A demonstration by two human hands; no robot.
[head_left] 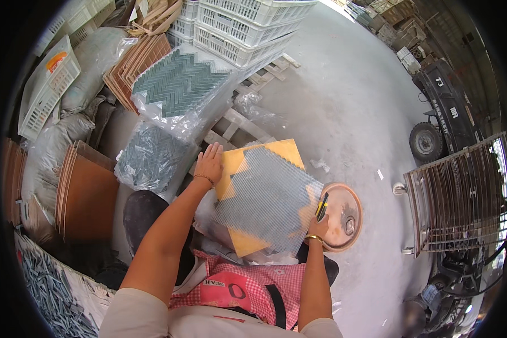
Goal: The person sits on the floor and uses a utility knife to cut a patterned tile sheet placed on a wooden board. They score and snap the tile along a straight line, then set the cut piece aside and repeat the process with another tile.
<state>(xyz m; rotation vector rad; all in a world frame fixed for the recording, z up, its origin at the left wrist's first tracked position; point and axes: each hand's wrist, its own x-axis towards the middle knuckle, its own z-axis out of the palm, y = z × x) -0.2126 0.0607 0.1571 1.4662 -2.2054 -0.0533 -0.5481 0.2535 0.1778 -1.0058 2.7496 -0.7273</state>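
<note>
Across my lap lies a square yellow board (287, 150), and over it a sheet of fine pale mesh (273, 197) with bluish-grey showing through it. The mesh hangs past the board at the lower right. My left hand (209, 163) rests at the board's upper left edge, fingers stretched out and holding nothing. At the mesh's right edge, my right hand (319, 226) grips a yellow and black utility knife (322, 207) that points upward. Whether the blade touches the mesh cannot be made out.
A round orange-brown lid or stool top (348, 217) stands right of my right hand. Herringbone tile sheets (177, 81) and bagged tile strips (152, 155) lie to the left. White crates (242, 34) stack behind. A metal rack (459, 197) and a wheeled vehicle (442, 115) are far right.
</note>
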